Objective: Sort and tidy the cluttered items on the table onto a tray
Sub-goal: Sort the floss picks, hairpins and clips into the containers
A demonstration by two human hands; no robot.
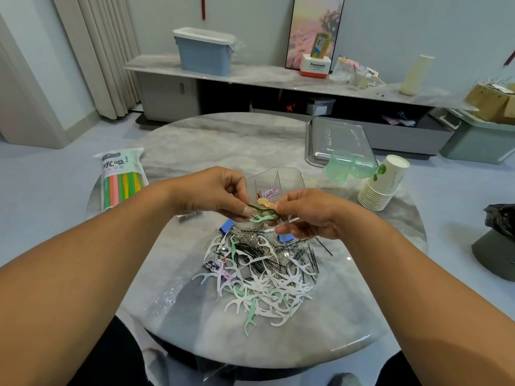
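- Left hand (220,195): thumb and forefinger pinch one end of a dark green hair clip (260,209), the other fingers curled loosely behind.
- Right hand (308,213): fingertips curl in on the clip's other end, and a pale green floss pick (263,218) lies just under it between the two hands; which fingers grip the pick I can't tell.
- The clip's long axis runs left to right, nearly level, hand to hand, held above the table.
- Just behind the fingers sits a clear divided tray (281,178), with a few small clips in one compartment.
- Below the hands, a heap (262,271) of white floss picks, black hairpins and paper clips spreads over the round marble table (223,140), with blue binder clips at its far edge.
- Further out: a pack of coloured straws (122,178) to the left, a stack of paper cups (383,183), green plastic cups and a steel tray (317,140) to the right.
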